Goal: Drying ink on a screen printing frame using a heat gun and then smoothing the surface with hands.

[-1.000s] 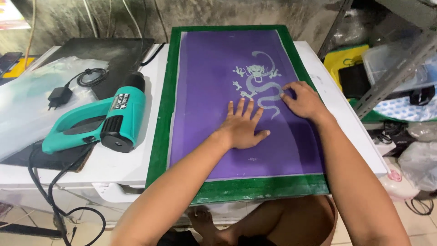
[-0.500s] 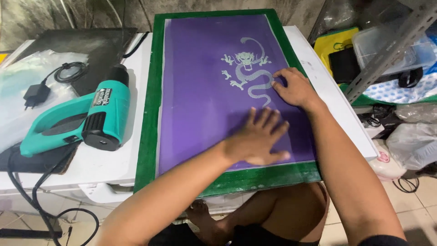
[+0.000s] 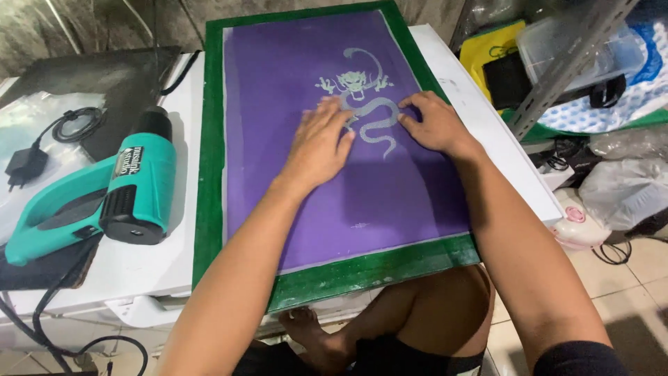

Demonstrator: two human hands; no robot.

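Note:
A green-framed printing screen (image 3: 209,209) with purple mesh (image 3: 390,188) lies flat on a white table (image 3: 146,268). A pale dragon design (image 3: 362,90) shows in the mesh's upper middle. My left hand (image 3: 321,143) rests palm down on the mesh, fingers spread, touching the left side of the dragon's body. My right hand (image 3: 431,122) presses its fingertips on the mesh at the dragon's right side. Neither hand holds anything.
A teal and black heat gun (image 3: 104,198) lies on the table left of the screen, its cord (image 3: 42,313) hanging down. A black charger (image 3: 24,163) sits further left. A metal shelf (image 3: 563,63), plastic bags (image 3: 619,181) and boxes stand at right. My bare legs (image 3: 390,327) are below.
My left hand slid up the mesh from the lower middle to the dragon design. The right hand stayed at the dragon's right side. The camera view shifted closer.

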